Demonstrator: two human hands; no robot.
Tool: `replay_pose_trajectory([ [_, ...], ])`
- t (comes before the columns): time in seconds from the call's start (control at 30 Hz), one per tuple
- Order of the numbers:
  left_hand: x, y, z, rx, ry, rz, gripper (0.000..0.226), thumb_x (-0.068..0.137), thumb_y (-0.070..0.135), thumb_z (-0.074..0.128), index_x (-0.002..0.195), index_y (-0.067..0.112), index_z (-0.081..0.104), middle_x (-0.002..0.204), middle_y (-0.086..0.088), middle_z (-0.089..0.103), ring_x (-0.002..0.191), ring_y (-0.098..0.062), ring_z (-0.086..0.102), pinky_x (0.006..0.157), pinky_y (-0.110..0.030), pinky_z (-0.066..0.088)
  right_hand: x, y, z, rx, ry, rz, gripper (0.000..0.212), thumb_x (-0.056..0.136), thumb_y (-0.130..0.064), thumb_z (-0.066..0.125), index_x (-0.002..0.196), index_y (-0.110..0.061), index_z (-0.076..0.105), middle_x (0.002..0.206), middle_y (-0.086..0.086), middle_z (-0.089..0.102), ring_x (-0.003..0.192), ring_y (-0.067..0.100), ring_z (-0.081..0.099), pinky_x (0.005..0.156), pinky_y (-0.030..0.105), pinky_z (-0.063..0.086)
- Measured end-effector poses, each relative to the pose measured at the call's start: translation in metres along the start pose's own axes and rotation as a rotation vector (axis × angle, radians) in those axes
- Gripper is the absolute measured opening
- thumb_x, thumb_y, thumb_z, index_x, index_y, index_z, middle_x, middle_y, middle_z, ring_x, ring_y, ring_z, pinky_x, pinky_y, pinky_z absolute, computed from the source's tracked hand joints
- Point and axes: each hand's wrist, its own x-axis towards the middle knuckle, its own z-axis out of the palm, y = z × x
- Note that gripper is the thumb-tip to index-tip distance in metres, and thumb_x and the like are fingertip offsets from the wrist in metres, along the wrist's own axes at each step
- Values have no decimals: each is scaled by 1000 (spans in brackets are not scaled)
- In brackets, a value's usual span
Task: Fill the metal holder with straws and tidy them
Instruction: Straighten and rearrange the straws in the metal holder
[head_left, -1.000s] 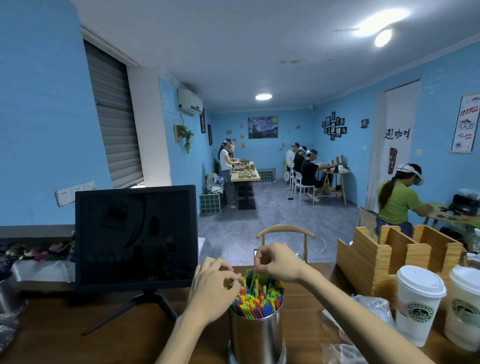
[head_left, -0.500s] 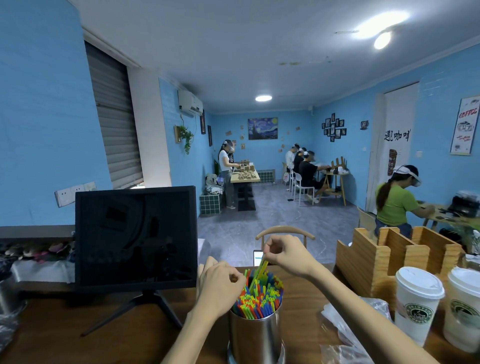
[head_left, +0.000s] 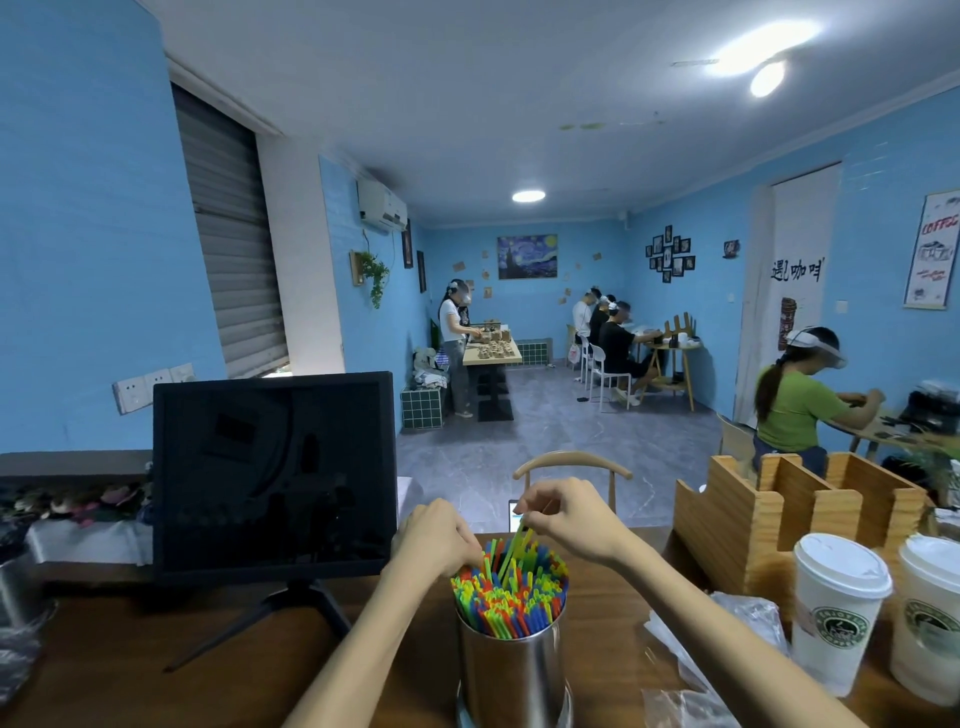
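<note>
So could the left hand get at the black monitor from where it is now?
Probably yes: the left hand rests at the straws in the metal holder, and the monitor stands just beside it with nothing between.

Counter surroundings and room beyond.
A black flat monitor (head_left: 272, 473) on a tripod stand sits at the left of the brown wooden counter (head_left: 130, 670). A slotted light-wood organiser box (head_left: 748, 525) stands at the right, with two white lidded paper cups bearing green round logos (head_left: 836, 608) (head_left: 930, 618) in front of it and crumpled clear plastic bags (head_left: 691, 670) beside them. A curved wooden chair back (head_left: 571, 462) rises behind the counter. Past it, people in head-worn visors work at tables along blue walls; one in a green shirt (head_left: 792, 402) is nearest, at the right.
</note>
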Motion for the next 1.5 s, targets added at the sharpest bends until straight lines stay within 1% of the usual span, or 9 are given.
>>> replay_pose_trajectory([
  [0.17,4,0,0,20,-40,36,4,75,21,78,75,19,82,75,4,77,70,-12,73,68,-35,64,-1,0,-1,-12,-11,-3,12,89,-21,69,83,-30,73,76,-10,73,73,5,69,76,32,59],
  [0.37,6,-4,5,-40,-31,99,4,81,18,79,82,20,82,79,7,76,70,-6,69,66,-24,61,-2,-4,3,-77,-102,-5,9,87,-21,67,86,-26,75,78,-14,71,77,7,68,70,22,54],
  [0.63,3,-9,5,-106,-22,126,6,76,20,79,76,25,82,74,10,74,73,-5,68,65,-21,57,10,-22,23,-174,-212,-14,16,85,-26,68,89,-19,81,87,-3,78,81,10,70,78,31,61],
  [0.8,1,-13,6,-127,-30,133,5,78,19,79,81,24,81,81,8,74,79,-8,69,74,-30,62,19,-28,26,-227,-261,-4,22,87,-32,68,95,-18,82,89,2,79,78,15,71,74,34,62],
  [1.0,0,-15,10,-179,5,127,8,78,21,77,83,28,79,81,7,73,78,-8,68,69,-26,57,21,-26,27,-214,-270,15,25,90,-34,67,94,-15,82,86,4,78,74,17,70,65,29,58],
  [1.2,1,-24,8,-338,153,150,12,88,28,74,79,24,81,76,14,75,78,0,68,69,-22,53,22,-20,11,-34,-88,26,22,99,-28,62,92,-13,76,78,-10,70,71,3,63,69,25,50],
  [1.3,1,-23,-6,-455,337,138,13,87,37,76,80,26,78,69,18,72,72,6,65,65,-13,44,22,-24,-3,43,49,-14,25,103,-28,57,94,-8,68,80,-4,68,73,10,63,70,30,51],
  [1.4,-4,-17,-23,-649,479,131,18,90,36,74,78,23,73,64,10,72,59,4,62,63,-21,44,20,-27,-18,120,194,4,24,103,-33,58,90,-12,60,81,2,73,70,13,67,68,33,54],
  [1.5,-8,-17,-39,-825,592,146,19,94,31,71,81,18,67,67,2,74,59,0,62,63,-23,46,14,-33,-35,254,333,60,28,101,-34,61,90,-9,55,69,2,73,59,11,66,58,24,51],
])
